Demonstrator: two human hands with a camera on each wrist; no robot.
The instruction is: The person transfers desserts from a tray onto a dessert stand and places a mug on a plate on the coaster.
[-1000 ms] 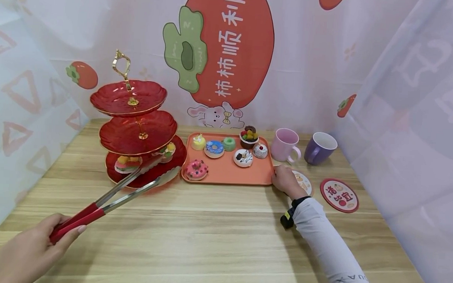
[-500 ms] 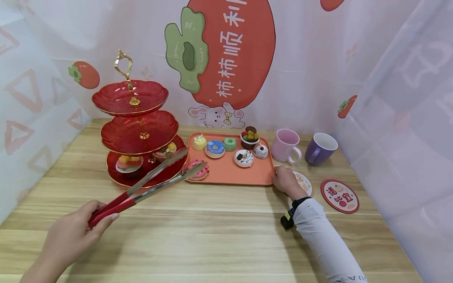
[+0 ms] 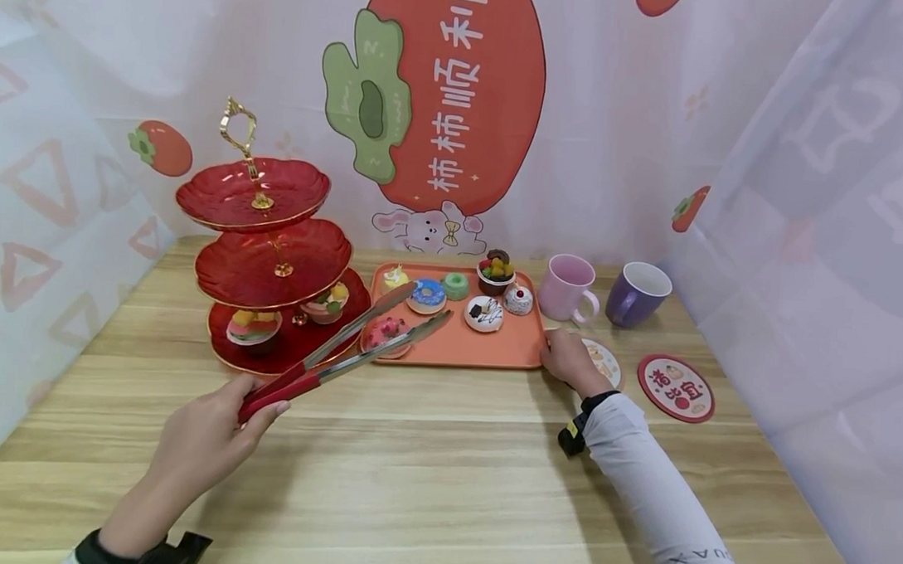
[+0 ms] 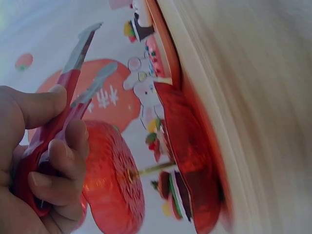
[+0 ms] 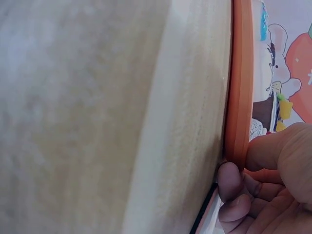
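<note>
My left hand [image 3: 211,431] grips the red handles of metal tongs [image 3: 360,345], fingers curled round them in the left wrist view. The tongs' tips stand apart with nothing between them, overlapping the pink donut [image 3: 385,334] in the head view. At the right front corner of the orange tray [image 3: 449,348], my right hand [image 3: 567,358] pinches the rim between thumb and fingers [image 5: 230,180]. On the tray also sit a blue donut [image 3: 427,296], a green ring cake [image 3: 455,285], a white donut [image 3: 483,314], a fruit cupcake [image 3: 496,271] and a cherry-topped cake [image 3: 519,299].
A red three-tier stand [image 3: 273,263] rises at the left, two fruit cupcakes on its lowest plate. Behind the right hand are a pink mug [image 3: 565,290] and a purple mug [image 3: 638,295]. A round coaster [image 3: 676,388] lies right; another [image 3: 604,362] is partly hidden by the hand.
My left hand has carried the tongs rightward, from in front of the stand's lowest plate to over the tray's left part. The right hand stays at the tray's corner.
</note>
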